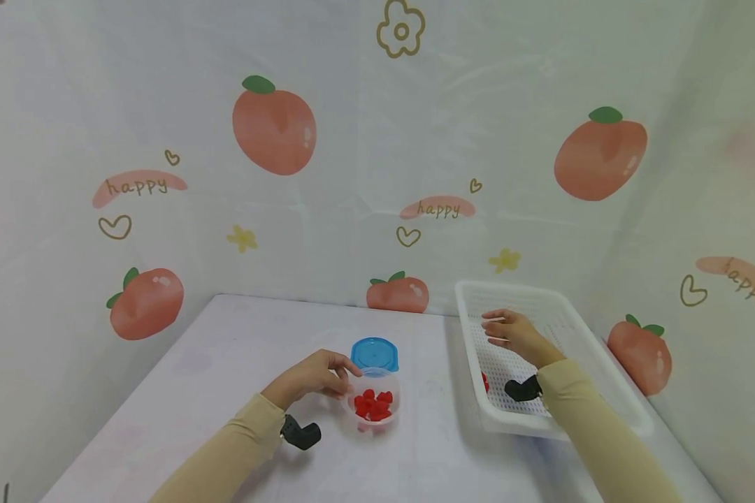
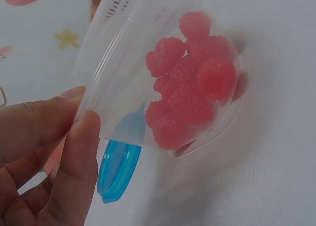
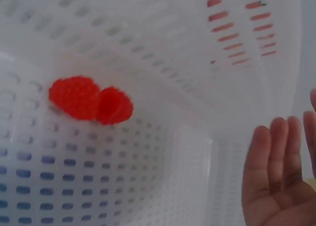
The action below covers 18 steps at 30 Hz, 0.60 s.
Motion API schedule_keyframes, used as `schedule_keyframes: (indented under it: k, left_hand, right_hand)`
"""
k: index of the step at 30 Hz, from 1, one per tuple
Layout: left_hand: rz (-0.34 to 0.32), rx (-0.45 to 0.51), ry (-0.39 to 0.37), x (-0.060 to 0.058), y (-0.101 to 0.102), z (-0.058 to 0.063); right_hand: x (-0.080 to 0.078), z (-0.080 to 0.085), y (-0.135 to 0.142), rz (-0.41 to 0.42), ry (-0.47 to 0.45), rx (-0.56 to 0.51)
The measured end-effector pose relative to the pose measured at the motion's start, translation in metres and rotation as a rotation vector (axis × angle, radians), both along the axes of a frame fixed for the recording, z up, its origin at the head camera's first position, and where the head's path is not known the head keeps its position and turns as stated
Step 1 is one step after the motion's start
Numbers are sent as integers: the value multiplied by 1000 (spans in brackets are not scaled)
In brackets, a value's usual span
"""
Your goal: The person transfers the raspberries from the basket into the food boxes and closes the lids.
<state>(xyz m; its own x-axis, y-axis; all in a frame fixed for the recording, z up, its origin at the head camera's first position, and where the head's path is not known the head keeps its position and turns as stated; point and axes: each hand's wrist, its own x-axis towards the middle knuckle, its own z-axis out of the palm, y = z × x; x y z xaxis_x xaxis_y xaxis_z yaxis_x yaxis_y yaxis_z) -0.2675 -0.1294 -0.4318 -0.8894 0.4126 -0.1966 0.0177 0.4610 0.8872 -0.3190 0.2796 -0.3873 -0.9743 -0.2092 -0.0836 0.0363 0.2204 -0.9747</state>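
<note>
My left hand pinches the rim of a clear plastic tub between thumb and fingers. Several red raspberries lie heaped inside it, seen through its wall in the left wrist view. Over the white perforated basket hovers my right hand, its fingers extended and holding nothing. Two raspberries lie side by side on the basket floor, apart from the right hand's fingers. In the head view the basket's left wall partly hides them.
A blue lid lies on the white table just behind the tub. The basket's raised rim stands to the right of the tub. Behind the table hangs a printed cloth with fruit pictures.
</note>
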Motion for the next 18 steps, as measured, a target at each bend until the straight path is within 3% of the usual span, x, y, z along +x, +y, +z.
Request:
schedule_keyframes:
  k: [5,9,18]
  left_hand:
    - [0,-4,4,0,0,-2]
    - [6,-7,3,-1,0,-2]
    - [11,-4,-3,0,0,-1]
  right_hand:
    - [-2,-16,4,148,-173,207]
    - [0,-21,1,193,-303,300]
    - [2,-28,-4,196,-372,423]
